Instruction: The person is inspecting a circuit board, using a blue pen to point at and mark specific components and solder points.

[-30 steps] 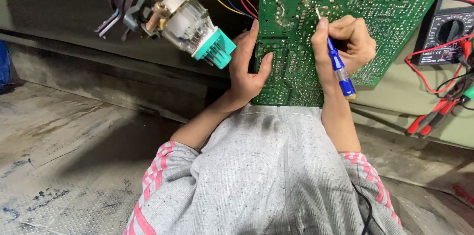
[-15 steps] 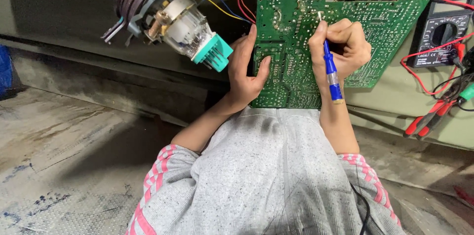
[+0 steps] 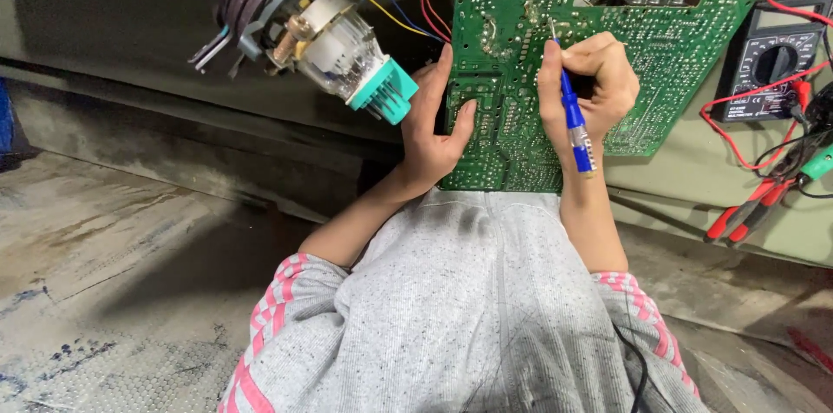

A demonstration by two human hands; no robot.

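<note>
My left hand (image 3: 434, 131) grips the left edge of the green circuit board (image 3: 521, 101), fingers pressed together on its solder side, the board propped upright against my grey-clad knee. My right hand (image 3: 594, 83) pinches a blue-handled probe (image 3: 574, 122), its tip touching the board's upper middle. Left of the board hangs a wired timer switch (image 3: 321, 36); right of it lies a multimeter (image 3: 777, 62).

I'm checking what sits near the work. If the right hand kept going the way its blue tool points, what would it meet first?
The right hand aims the blue tool up the picture; its tip already seems to touch the green circuit board, so the board comes first. Depth is unclear.
</note>
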